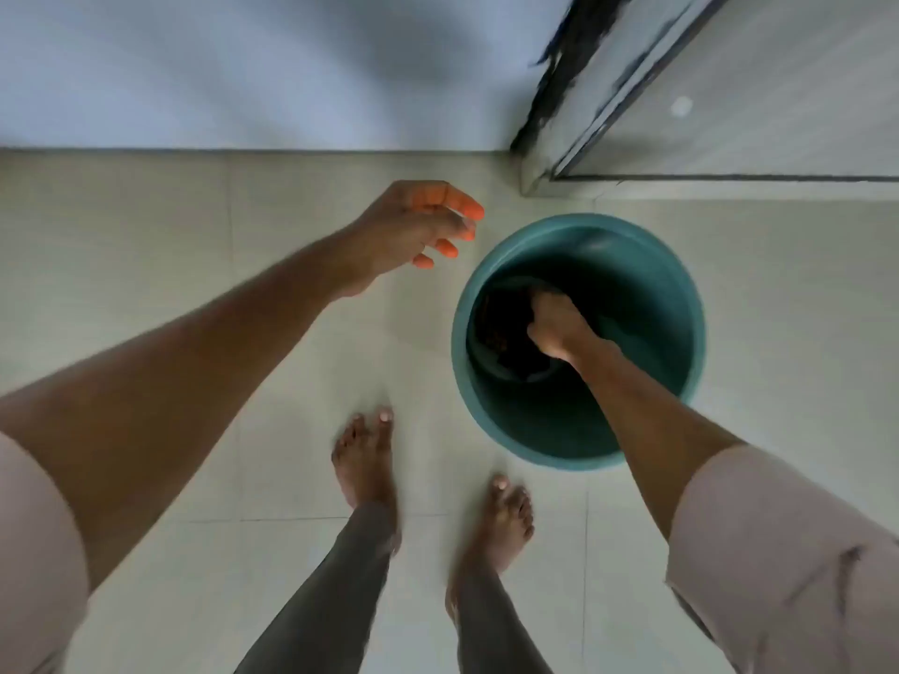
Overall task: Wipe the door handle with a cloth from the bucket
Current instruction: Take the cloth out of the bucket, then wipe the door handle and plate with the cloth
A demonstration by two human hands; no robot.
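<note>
- Closed around a dark, crumpled cloth (503,328) is how we read the right hand (554,328): it is down inside the round teal plastic bucket (467,284), fingers curled as a fist; motion blur keeps us from seeing each fingertip.
- Left hand (413,226) hangs free over the pale tiled floor (146,235), fingers loosely spread, holding nothing. It sits at about 10 o'clock from the bucket, apart from the rim.
- Cloth lies low in the bucket, on the 9 o'clock side of the right hand, touching it. We cannot tell whether water is in the bucket; the inside is dark.
- Bucket stands on the floor, at 1 o'clock from our bare feet (365,459), near the foot of a grey metal door frame (549,153), which sits at 12 o'clock from the bucket.
- Door handle: not in view. Only the lower part of the frame and a glass panel (778,90) show at upper right.
- Step in hand, as we judge it: fetching the cloth, the very start of the task. No wiping done yet.
- Next move calls for lifting the cloth clear of the rim, likely squeezing it if wet, with the free left hand able to help, then raising our gaze to find the handle.
</note>
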